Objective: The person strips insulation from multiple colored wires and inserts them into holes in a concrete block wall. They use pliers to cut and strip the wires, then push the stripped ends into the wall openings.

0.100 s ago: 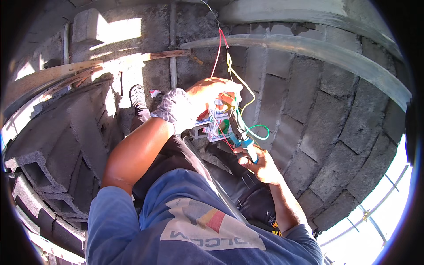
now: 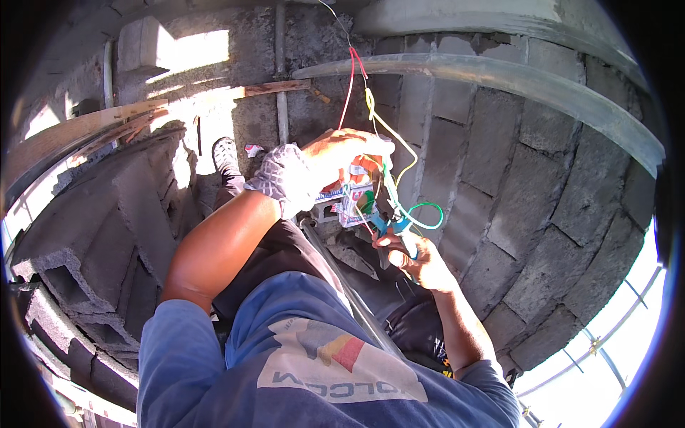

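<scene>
Two forearms (image 2: pixel 222 244) outstretched | left hand (image 2: pixel 348 148) arched, gripping wires (image 2: pixel 388 178) | right hand (image 2: pixel 422 264) lower, clenching pliers (image 2: pixel 401 225)

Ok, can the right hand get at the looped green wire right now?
Probably yes: the looped green wire sits uncovered just beyond the right hand, though that hand holds blue-handled pliers.

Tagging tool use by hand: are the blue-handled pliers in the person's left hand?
No, the right hand grips the blue-handled pliers, while the left hand is higher up, by the yellow wire.
</scene>
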`<state>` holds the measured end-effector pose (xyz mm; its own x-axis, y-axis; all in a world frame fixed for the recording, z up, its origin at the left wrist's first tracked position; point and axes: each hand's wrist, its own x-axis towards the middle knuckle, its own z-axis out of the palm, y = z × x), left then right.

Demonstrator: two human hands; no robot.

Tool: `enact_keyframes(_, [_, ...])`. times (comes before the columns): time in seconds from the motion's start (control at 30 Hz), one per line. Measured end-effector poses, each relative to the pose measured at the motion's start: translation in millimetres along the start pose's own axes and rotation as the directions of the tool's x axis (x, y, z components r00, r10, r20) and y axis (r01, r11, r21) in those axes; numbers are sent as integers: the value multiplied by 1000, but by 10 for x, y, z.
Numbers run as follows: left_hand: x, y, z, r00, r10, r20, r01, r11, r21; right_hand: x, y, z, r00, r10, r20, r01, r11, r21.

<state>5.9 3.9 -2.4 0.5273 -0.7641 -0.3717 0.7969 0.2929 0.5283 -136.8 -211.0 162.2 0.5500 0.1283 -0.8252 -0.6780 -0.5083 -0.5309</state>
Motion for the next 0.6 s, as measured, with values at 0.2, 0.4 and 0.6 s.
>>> enact_keyframes(0.2, [-93, 102, -41, 972, -234, 24, 234, 955, -185, 156, 9, 19, 999, -15, 44, 12, 997, 74])
enact_keyframes(0.4, [-45, 162, -207, 942, -297, 157, 329, 912, -246, 226, 7, -80, 979, 1, 203, -62, 954, 294])
enact_keyframes(0.6, [-91, 76, -185, 942, -294, 164, 322, 928, -186, 280, 29, 49, 968, -46, 246, -80, 874, 480])
